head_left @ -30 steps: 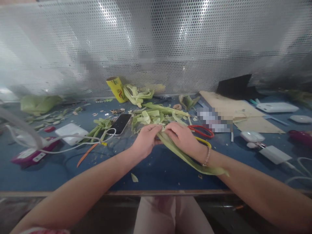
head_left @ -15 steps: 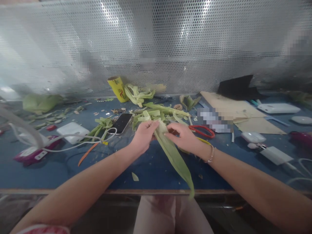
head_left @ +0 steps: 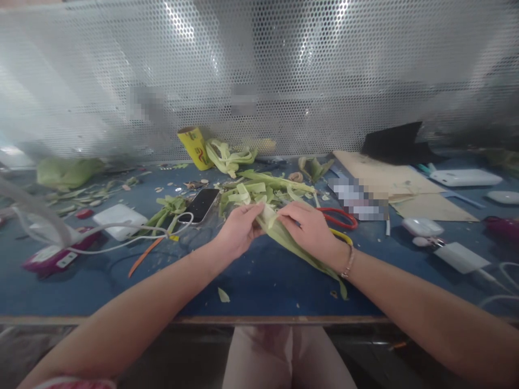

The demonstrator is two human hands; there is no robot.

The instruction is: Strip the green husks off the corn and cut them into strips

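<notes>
A long pale-green leaf [head_left: 280, 233], like a corn husk, stretches between my hands above the blue table. Its broad end is pinched between the thumb and fingers of my left hand [head_left: 238, 231]. My right hand [head_left: 311, 231] is closed on the leaf's edge just beside that end, its fingertips partly hidden. From there the leaf runs under my right hand, and its narrow tip hangs near the table's front. Just beyond my hands lies a heap of green leaf strips [head_left: 259, 190]. Red scissors handles [head_left: 339, 217] show behind my right hand, with a yellow loop [head_left: 343, 236] near the wrist.
A black phone [head_left: 203, 205] lies left of the heap, with a white cable and white box [head_left: 120, 220] nearby. At the back a yellow tube [head_left: 195, 148] leans before the perforated metal screen. Cardboard sheets [head_left: 381, 175] and a white charger [head_left: 461, 257] lie right.
The leaf's hanging tip has swung right and up, passing under my right hand. My right hand has shifted slightly, its fingers nearer the leaf's broad end.
</notes>
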